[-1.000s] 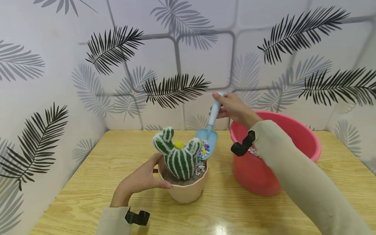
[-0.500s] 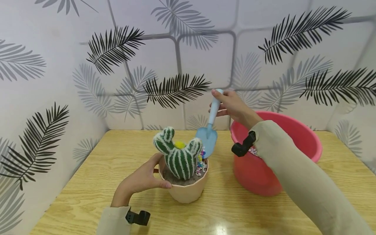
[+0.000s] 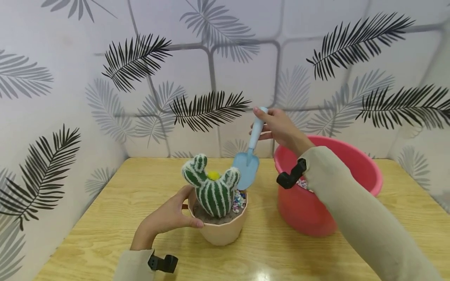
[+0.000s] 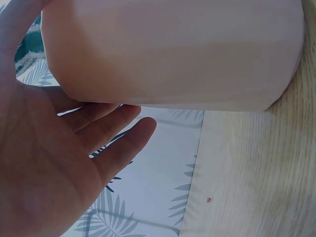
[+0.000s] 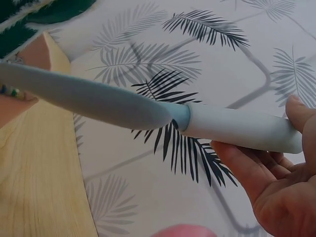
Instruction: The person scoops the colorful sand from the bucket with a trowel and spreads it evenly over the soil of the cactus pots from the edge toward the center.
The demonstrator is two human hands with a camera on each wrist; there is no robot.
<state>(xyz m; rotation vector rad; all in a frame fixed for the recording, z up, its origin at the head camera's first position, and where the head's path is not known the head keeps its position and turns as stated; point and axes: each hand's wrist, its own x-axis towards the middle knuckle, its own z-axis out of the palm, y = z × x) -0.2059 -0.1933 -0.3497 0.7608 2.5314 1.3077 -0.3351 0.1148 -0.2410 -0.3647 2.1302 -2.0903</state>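
Observation:
My left hand point(image 3: 168, 218) grips the left side of a peach flowerpot point(image 3: 222, 234), thumb at the rim. In the left wrist view its fingers point(image 4: 118, 148) spread along the pot's side wall. A knitted-looking green cactus point(image 3: 214, 199) with white stripes and a yellow tuft stands in the pot's brown soil. Colourful pebbles point(image 3: 239, 201) lie on the soil to its right. My right hand point(image 3: 283, 128) holds a light blue trowel point(image 3: 247, 169) by the end of its pale handle, blade slanting down to the pot's right back rim. The blade's face carries no pebbles.
A red bucket point(image 3: 306, 210) with more pebbles point(image 3: 303, 183) inside stands right of the pot, below my right forearm. A leaf-patterned wall point(image 3: 239, 78) rises close behind the wooden table point(image 3: 105, 218). One small pink bit point(image 4: 208, 200) lies on the tabletop.
The colourful pebbles on the trowel blade have slid down into the pot beside the cactus. The handle's top has tipped slightly upward. My left hand keeps its place on the pot.

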